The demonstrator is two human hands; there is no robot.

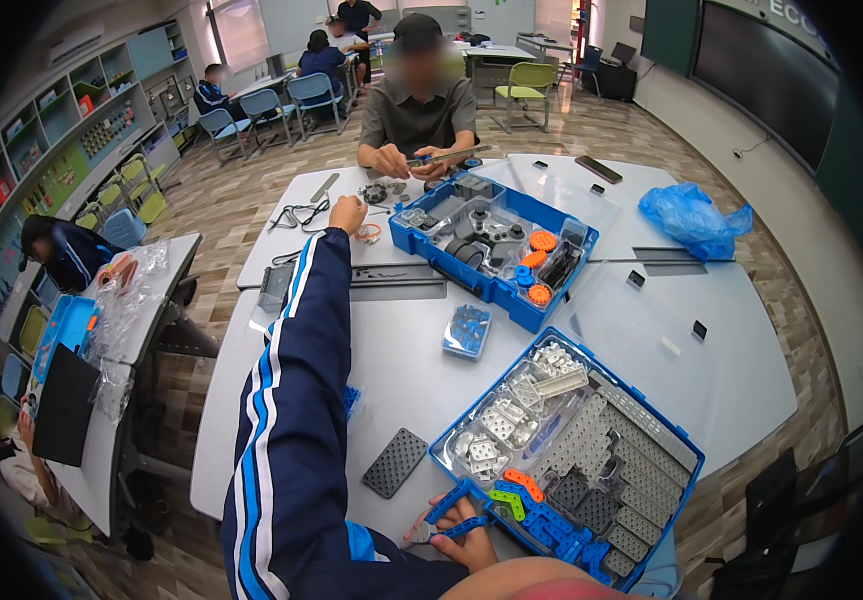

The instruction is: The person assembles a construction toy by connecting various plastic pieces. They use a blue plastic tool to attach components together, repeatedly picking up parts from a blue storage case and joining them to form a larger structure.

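Note:
My left arm, in a navy sleeve with white and blue stripes, stretches far across the table. At its end my left hand [349,213] is closed, its fingers curled away from view, so what it holds is hidden. Close by lie an orange ring-shaped piece [369,233], a black cable [299,215] and a dark round part [376,193]. Low in the picture, my right hand [474,548] is wrapped round pliers with blue handles [449,502]; their grey head points left. A dark grey perforated plate [395,463] lies beyond the pliers.
A blue-edged case of white, grey, orange and blue building parts [642,530] stands at right. Beyond it are a blue case with a controller [542,318], a small box of blue pieces [467,331] and a blue plastic bag [695,220]. Opposite, a person's hands [422,165] hold a long beam.

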